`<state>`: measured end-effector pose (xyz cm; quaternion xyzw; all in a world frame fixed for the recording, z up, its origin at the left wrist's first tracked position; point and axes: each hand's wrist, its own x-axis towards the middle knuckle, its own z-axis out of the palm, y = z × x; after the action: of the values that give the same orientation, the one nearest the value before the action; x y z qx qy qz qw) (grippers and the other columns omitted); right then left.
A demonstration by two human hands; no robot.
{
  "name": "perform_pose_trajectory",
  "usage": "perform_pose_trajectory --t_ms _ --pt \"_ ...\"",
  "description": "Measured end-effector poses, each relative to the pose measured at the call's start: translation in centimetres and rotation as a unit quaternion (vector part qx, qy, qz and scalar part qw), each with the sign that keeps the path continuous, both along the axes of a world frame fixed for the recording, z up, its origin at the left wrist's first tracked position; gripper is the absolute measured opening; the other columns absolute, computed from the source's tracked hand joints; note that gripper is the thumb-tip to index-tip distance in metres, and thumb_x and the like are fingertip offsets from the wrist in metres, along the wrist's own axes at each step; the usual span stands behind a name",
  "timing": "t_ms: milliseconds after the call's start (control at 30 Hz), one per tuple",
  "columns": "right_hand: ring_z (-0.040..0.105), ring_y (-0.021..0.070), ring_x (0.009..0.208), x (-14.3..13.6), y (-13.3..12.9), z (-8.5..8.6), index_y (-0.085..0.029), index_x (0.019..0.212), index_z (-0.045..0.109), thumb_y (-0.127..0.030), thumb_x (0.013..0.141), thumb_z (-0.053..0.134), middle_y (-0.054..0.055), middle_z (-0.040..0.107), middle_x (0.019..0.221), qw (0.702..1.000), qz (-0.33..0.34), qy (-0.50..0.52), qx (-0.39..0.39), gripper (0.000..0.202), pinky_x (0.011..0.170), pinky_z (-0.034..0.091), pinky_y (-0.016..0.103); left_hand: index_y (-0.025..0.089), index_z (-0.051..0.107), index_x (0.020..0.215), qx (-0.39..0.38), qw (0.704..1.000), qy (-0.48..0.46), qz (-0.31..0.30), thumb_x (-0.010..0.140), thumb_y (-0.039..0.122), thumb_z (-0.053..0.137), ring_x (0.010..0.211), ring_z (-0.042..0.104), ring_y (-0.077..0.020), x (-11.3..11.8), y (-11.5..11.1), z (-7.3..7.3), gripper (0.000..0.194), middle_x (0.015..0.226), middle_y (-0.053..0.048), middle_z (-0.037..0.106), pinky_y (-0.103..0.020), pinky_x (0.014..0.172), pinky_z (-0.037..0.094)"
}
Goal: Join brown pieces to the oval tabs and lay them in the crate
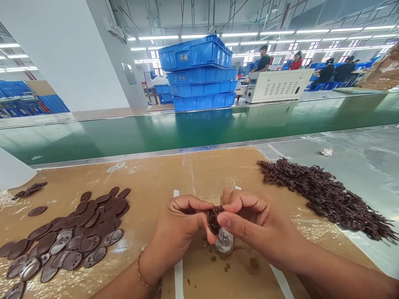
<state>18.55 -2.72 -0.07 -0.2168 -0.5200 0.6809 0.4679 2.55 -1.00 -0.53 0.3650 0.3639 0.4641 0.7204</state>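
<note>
A small dark brown oval piece [213, 221] is held up between my two hands over the middle of the table. My left hand [190, 220] pinches its left edge between thumb and fingers. At its upper right, the thumb and forefinger of my right hand [249, 216] close on the piece; whether they also grip something smaller is hidden. Just below and behind the fingers stands a small clear container [224, 242], partly covered by the hands. Wet brown spots dot the surface around it.
Many flat brown oval pieces [84, 220] lie heaped at left. Brown, twig-like strands [324, 191] form a long pile at right. White tape strips [178, 278] mark the brown table sheet [215, 166]. Beyond run a green belt [140, 135] and stacked blue crates [202, 77]; several people sit or stand farther back.
</note>
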Motion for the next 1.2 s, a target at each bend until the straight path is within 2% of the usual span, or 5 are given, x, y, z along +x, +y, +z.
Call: perform_pose_trajectory --t_ms 133,433,667,833,1200 --pt "0.063 0.0103 0.07 0.0 0.01 -0.05 -0.017 0.07 0.048 -0.022 0.09 0.064 0.0 0.066 0.071 1.0 -0.002 0.002 0.005 0.027 0.063 0.046 0.024 0.016 0.07 0.061 0.012 1.0 0.002 0.002 0.056 0.006 0.079 0.044 0.061 -0.0112 -0.16 -0.05 -0.15 0.014 0.043 0.0 0.064 -0.016 0.047 0.048" --pt "0.062 0.0109 0.067 -0.18 0.02 0.15 -0.019 0.068 0.048 -0.024 0.089 0.065 -0.001 0.063 0.067 1.0 -0.02 -0.014 0.02 0.027 0.062 0.046 0.025 0.017 0.069 0.062 0.039 0.999 0.017 0.003 0.058 0.01 0.081 0.043 0.061 -0.0112 -0.38 0.08 -0.37 0.014 0.052 0.0 0.069 -0.018 0.048 0.051" --pt "0.06 0.0109 0.065 -0.1 -0.08 0.18 -0.018 0.067 0.048 -0.025 0.089 0.065 -0.001 0.061 0.066 0.999 -0.029 -0.026 0.021 0.028 0.06 0.046 0.024 0.016 0.068 0.06 0.026 0.999 0.02 0.004 0.056 0.01 0.081 0.042 0.059 -0.0104 -0.17 0.15 -0.17 0.015 0.046 0.001 0.065 -0.017 0.046 0.049" --pt "0.062 0.0099 0.066 -0.16 -0.09 0.15 -0.018 0.066 0.05 -0.021 0.089 0.064 -0.002 0.059 0.066 0.999 -0.03 -0.012 0.035 0.027 0.064 0.048 0.024 0.015 0.066 0.06 0.036 0.999 0.03 0.011 0.056 0.012 0.082 0.044 0.06 -0.0106 -0.19 0.09 -0.24 0.017 0.049 0.001 0.067 -0.018 0.047 0.049" --pt "0.058 0.009 0.062 -0.28 0.1 0.03 -0.019 0.067 0.053 -0.023 0.088 0.066 -0.002 0.058 0.065 0.997 -0.051 -0.017 0.047 0.025 0.064 0.052 0.024 0.015 0.065 0.061 0.046 0.997 0.062 0.024 0.055 0.014 0.083 0.045 0.06 -0.012 -0.27 0.06 -0.32 0.019 0.048 0.001 0.065 -0.02 0.048 0.049"
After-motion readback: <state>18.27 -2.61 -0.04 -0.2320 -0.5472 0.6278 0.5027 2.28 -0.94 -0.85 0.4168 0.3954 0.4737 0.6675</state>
